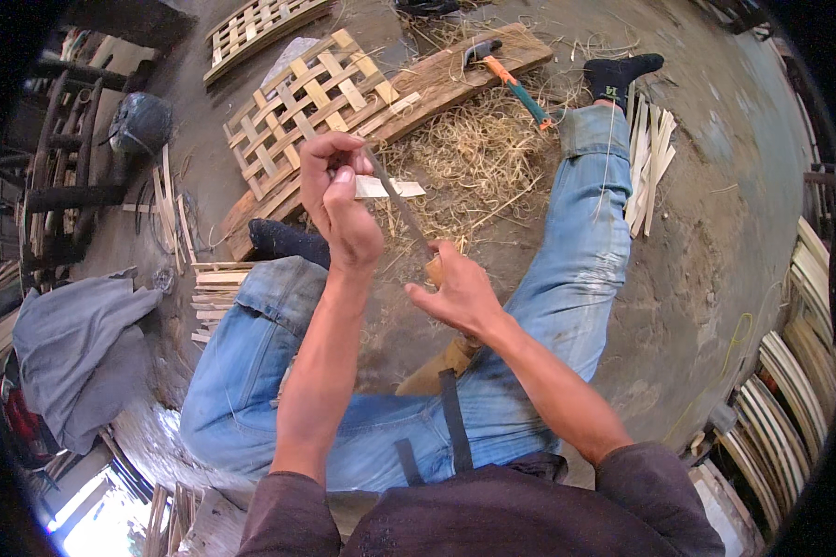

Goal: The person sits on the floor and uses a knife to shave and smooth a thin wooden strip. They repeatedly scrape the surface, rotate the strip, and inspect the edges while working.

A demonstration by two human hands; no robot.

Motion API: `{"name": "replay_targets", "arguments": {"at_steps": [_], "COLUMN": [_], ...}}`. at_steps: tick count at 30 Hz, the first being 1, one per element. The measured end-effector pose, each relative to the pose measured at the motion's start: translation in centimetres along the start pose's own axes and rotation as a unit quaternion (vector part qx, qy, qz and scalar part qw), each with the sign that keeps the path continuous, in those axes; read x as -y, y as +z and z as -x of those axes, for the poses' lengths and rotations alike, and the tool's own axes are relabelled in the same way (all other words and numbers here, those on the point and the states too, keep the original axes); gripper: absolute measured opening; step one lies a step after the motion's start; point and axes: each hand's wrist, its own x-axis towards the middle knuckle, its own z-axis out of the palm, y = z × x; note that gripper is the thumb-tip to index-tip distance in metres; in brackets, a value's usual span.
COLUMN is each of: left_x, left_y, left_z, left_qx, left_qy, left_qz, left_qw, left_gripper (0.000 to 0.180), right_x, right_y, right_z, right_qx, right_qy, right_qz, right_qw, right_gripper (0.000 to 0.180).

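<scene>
My left hand (341,200) is raised between my knees, its fingers closed on a short pale strip of split wood or bamboo (392,188). From my right hand (460,290) a knife (402,206) slants up to the left, its wooden handle (434,271) gripped in my fingers. The dark blade crosses the pale strip close to my left fingertips. Just beyond my hands lies a woven lattice panel (308,97), propped on a thick wooden plank (437,82). Curly shavings (478,153) are heaped beneath the knife.
A hammer (514,85) with an orange and green handle rests on the plank. Thin strips (648,162) lie beside my right foot, others (218,292) by my left knee. Another woven panel (260,32) is farther back. A grey cloth (84,348) hangs at left; bundled slats (780,408) line the right.
</scene>
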Motion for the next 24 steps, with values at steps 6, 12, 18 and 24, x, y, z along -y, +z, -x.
{"name": "replay_targets", "arguments": {"at_steps": [6, 12, 18, 24], "left_x": [0.7, 1.1, 0.1, 0.0], "left_y": [-0.6, -1.0, -0.7, -0.7], "left_z": [-0.6, -1.1, -1.5, -1.9], "left_qx": [-0.083, -0.124, -0.066, -0.064], "left_qy": [-0.051, -0.042, -0.083, -0.054], "left_qz": [0.09, 0.145, 0.173, 0.141], "left_qw": [0.991, 0.981, 0.979, 0.986], "left_gripper": [0.022, 0.015, 0.015, 0.015], "right_x": [-0.8, 0.0, -1.5, -1.0], "right_y": [0.5, 1.0, 0.9, 1.0], "right_z": [-0.6, -0.7, -1.7, -1.6], "right_qx": [0.008, -0.003, 0.009, 0.012], "right_qy": [-0.007, -0.031, 0.008, 0.019], "right_qz": [0.031, 0.01, 0.024, 0.023], "right_qw": [0.999, 0.999, 1.0, 0.999], "right_gripper": [0.051, 0.042, 0.045, 0.042]}}
